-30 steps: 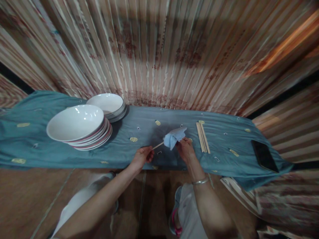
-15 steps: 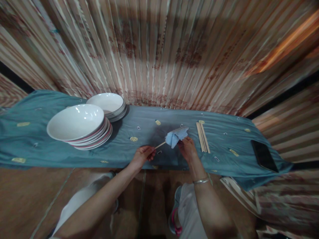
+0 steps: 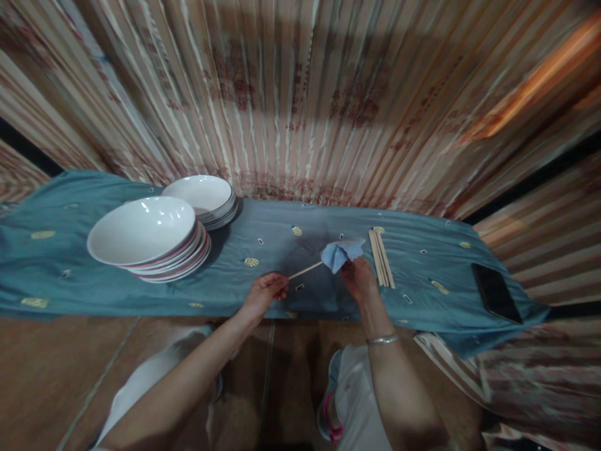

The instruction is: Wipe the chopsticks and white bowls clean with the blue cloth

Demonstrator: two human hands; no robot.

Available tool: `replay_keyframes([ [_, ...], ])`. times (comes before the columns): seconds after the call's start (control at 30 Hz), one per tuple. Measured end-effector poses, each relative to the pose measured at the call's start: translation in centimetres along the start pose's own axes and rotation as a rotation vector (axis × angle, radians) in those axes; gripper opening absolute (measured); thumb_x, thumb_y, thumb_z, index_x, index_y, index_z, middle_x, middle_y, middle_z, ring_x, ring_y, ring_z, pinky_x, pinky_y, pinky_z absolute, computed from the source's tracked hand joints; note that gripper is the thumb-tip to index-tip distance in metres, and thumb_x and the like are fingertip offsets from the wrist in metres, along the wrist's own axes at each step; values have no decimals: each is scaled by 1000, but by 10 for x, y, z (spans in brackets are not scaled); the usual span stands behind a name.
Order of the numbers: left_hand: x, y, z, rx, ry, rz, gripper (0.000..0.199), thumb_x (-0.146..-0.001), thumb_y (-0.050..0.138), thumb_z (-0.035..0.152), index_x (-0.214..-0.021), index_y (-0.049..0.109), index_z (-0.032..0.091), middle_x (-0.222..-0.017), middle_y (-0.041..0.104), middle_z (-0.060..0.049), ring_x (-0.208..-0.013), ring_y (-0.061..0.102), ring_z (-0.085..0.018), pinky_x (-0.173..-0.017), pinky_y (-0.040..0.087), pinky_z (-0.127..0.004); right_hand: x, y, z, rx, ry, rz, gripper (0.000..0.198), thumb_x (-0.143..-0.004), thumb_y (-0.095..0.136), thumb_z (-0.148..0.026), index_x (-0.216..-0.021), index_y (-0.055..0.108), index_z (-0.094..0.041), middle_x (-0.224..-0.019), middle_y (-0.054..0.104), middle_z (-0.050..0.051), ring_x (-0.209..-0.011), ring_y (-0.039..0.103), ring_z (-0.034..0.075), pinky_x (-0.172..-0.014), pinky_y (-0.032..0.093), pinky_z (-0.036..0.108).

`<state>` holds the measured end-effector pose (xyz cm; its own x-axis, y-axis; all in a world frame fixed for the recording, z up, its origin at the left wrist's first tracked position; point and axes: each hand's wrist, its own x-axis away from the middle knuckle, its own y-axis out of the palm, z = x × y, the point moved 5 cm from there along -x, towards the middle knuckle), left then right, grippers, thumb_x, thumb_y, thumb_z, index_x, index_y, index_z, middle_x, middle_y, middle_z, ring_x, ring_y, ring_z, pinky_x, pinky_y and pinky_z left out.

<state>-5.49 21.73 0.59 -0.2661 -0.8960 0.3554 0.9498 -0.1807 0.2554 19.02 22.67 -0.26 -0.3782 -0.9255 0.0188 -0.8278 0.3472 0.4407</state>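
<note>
My left hand (image 3: 267, 292) is closed around one end of a thin wooden chopstick (image 3: 305, 271), held above the table's front part. The chopstick slants up to the right and its far end disappears into a light blue cloth (image 3: 339, 252). My right hand (image 3: 360, 279) is closed on that cloth, which is folded around the stick and hides part of the fingers. Just right of my right hand, several more chopsticks (image 3: 381, 258) lie side by side on the tablecloth.
A blue-green tablecloth (image 3: 263, 219) with pineapple prints covers the narrow table. To the left stands a tall stack of white bowls (image 3: 145, 232), with a stack of white plates (image 3: 201, 194) behind it. A black phone (image 3: 496, 292) lies at the right end. Pleated curtains (image 3: 282, 94) hang behind.
My right hand and the cloth have slid a little to the right along the chopstick, so more bare wood shows between the hands. My left hand has shifted slightly left.
</note>
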Motion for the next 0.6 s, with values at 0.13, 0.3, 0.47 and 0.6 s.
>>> replay_keyframes([
  [0.13,0,2,-4,10,-35,-21,36,-53,77,45,-65,65,14,-54,59,1,-45,48,-6,-44,33,-20,7,12,12,-40,107,39,10,-59,69,-20,-60,61,-26,-69,69,-1,-68,64,19,-69,50,34],
  [0.3,-2,3,-6,19,-49,-17,36,-53,77,46,-64,65,13,-53,59,1,-43,48,-6,-43,31,-19,15,28,20,-36,163,5,9,-58,69,-20,-61,61,-26,-69,69,0,-68,64,19,-71,50,35],
  [0.47,-2,7,-7,21,-63,-31,37,-55,76,47,-64,65,13,-52,58,2,-43,47,-5,-43,32,-18,27,47,24,-37,190,-40,9,-56,72,-23,-60,64,-26,-67,70,-2,-66,63,18,-70,51,33],
  [0.6,-3,8,-6,34,-34,-49,37,-53,76,48,-58,61,14,-51,58,1,-42,46,-6,-41,31,-19,39,65,33,-34,254,-91,9,-54,73,-22,-59,66,-24,-62,69,-3,-61,62,15,-66,50,29],
])
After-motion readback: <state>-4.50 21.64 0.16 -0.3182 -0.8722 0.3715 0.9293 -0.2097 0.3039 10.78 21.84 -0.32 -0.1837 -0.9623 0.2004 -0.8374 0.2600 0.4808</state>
